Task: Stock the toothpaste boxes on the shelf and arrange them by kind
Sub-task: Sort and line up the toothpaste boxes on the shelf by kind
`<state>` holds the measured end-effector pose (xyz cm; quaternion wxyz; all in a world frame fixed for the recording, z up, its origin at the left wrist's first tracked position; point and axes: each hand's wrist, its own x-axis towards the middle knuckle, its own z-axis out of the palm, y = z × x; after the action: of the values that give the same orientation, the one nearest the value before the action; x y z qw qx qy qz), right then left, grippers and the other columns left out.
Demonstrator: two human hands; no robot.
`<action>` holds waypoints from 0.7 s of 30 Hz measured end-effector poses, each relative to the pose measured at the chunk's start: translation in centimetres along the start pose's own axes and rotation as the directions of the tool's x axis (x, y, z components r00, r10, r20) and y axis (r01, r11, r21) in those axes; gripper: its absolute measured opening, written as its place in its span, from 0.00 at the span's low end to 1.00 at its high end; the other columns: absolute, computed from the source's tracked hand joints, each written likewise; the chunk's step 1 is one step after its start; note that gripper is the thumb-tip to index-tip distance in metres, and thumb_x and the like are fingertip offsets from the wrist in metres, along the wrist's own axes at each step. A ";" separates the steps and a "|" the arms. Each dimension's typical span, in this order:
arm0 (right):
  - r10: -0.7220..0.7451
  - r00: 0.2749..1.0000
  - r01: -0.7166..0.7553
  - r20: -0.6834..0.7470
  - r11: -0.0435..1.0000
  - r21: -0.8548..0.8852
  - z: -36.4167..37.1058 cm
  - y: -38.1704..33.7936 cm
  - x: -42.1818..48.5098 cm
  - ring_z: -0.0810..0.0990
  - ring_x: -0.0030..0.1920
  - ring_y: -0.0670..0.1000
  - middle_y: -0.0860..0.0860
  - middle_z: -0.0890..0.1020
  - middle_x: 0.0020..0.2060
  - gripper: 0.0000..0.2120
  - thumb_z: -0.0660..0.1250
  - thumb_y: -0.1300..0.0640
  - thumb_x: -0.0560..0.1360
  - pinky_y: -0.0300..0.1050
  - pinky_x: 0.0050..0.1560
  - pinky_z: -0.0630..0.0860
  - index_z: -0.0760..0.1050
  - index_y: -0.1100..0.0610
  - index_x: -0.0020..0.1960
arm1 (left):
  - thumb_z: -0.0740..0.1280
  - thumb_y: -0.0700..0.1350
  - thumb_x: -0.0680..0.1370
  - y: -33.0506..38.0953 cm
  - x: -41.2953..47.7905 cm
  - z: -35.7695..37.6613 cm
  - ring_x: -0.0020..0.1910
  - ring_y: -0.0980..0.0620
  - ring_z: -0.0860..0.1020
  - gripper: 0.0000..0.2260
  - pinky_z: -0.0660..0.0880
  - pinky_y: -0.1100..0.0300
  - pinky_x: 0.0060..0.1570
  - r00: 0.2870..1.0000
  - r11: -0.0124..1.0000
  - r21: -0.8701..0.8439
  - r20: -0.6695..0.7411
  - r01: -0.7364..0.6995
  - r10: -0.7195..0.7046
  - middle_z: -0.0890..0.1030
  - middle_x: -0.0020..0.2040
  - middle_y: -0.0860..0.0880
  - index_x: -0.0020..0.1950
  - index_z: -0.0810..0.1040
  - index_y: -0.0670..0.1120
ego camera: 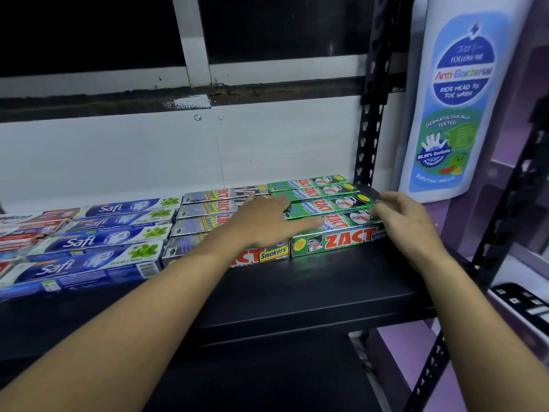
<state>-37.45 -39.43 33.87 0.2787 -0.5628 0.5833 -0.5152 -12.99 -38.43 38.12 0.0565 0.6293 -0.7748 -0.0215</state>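
Observation:
Toothpaste boxes lie flat in rows on a black shelf (297, 281). Green Zact boxes (332, 240) fill the right end, silver Zact Smokers boxes (202, 208) lie in the middle, and blue Safi boxes (89, 242) lie to their left. My left hand (267, 221) rests flat with straight fingers across the silver and green Zact boxes. My right hand (407, 221) touches the right ends of the green boxes with loosely bent fingers. Neither hand grips a box.
Red and white boxes (26, 230) sit at the far left. A black slotted upright (371, 114) stands at the shelf's back right. A large white wash bottle (454, 96) hangs close on the right. The shelf's front strip is bare.

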 end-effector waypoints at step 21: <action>0.179 0.955 -0.249 0.237 0.917 0.312 0.0 -0.6 4.5 0.85 0.47 0.56 0.49 0.84 0.55 0.21 0.59 0.44 0.76 0.50 0.49 0.78 0.72 0.53 0.64 | 0.52 0.78 0.70 0.3 -0.3 0.0 0.75 0.42 0.64 0.44 0.63 0.49 0.71 1.000 1.000 0.011 -0.019 0.009 -0.009 0.66 0.78 0.49 0.81 0.56 0.54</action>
<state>-38.13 -43.55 35.56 0.4844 -0.4886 0.5127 -0.5136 -13.17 -38.06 38.16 0.0601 0.6333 -0.7715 -0.0115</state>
